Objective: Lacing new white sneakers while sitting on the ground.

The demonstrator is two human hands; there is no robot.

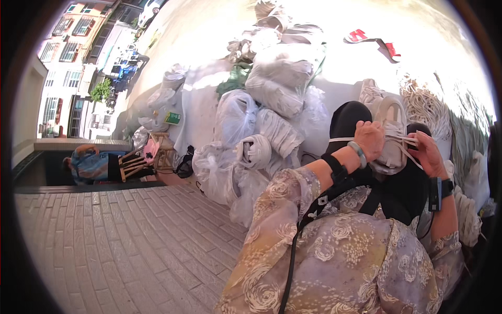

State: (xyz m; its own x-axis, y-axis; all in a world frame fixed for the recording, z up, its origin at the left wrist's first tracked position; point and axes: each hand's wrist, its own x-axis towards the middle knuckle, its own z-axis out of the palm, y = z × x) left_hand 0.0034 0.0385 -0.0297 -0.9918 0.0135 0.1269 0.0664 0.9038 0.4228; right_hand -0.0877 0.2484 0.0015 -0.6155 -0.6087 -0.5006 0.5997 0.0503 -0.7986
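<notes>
Sneaker (391,133) is right there between both hands, pale beige, sitting on the black-trousered lap (402,193), sole side toward the left hand. Nearest to the camera is the floral blouse (345,251) filling the bottom of the view, with a black strap (293,251) running up across it.

Left hand (369,138) has its fingers clenched over the heel end of the shoe; there's a pale green bangle (358,154) on that wrist and a black band (334,168) a bit further down the forearm. Right hand (426,153) is on the right side of the shoe, fingers pinched on a white lace (410,141) that runs across the shoe's top. A black device (436,192) is strapped on that wrist.

Left of all that is grey brick paving (120,235). Just past the knees there's a big heap of clear plastic bags (251,136) stuffed with pale stuff, piled up toward the far side. To the right of the shoe, a tangled pile of white laces (429,107).

Further left, a small wooden stool (138,159) with another person (91,165) beside it, by a dark opening. Way off at the far left you can see buildings (63,63) and a green tree (102,90). Something red and white (371,39) lies on the bright ground at the far right, too washed out to tell what.
</notes>
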